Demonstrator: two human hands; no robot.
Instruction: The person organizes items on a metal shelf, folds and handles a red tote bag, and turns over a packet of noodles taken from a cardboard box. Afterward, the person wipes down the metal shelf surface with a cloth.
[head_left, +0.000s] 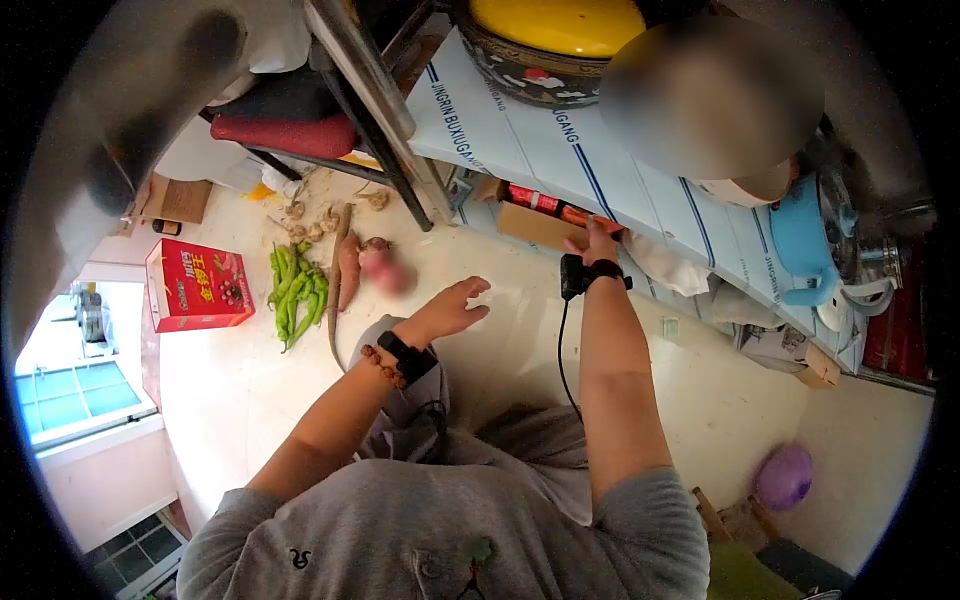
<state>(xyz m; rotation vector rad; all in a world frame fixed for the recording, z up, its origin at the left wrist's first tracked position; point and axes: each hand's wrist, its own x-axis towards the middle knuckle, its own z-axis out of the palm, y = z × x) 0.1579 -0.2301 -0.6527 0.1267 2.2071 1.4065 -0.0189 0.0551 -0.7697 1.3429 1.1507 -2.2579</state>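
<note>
My left hand (pixel 450 308) hangs over the floor with its fingers loosely stretched and nothing in them. It is nearest to the reddish onions (pixel 385 270) and a long reddish-brown root vegetable (pixel 348 270) on the floor. My right hand (pixel 597 248) reaches to the low shelf under the counter, at the end of an open cardboard box (pixel 545 228). Its thumb stands apart from the fingers, which lie over an orange-red package (pixel 578 217); the fingertips are partly hidden. A red can-like package (pixel 533 199) lies beside it.
Green peppers (pixel 297 290), a long brown stick (pixel 335 270), garlic bulbs (pixel 297 210) and a red carton (pixel 200 285) are on the floor to the left. The counter (pixel 640 175) holds a yellow-lidded pot (pixel 555 30) and a blue appliance (pixel 803 235). A metal leg (pixel 375 80) stands at the counter's left end.
</note>
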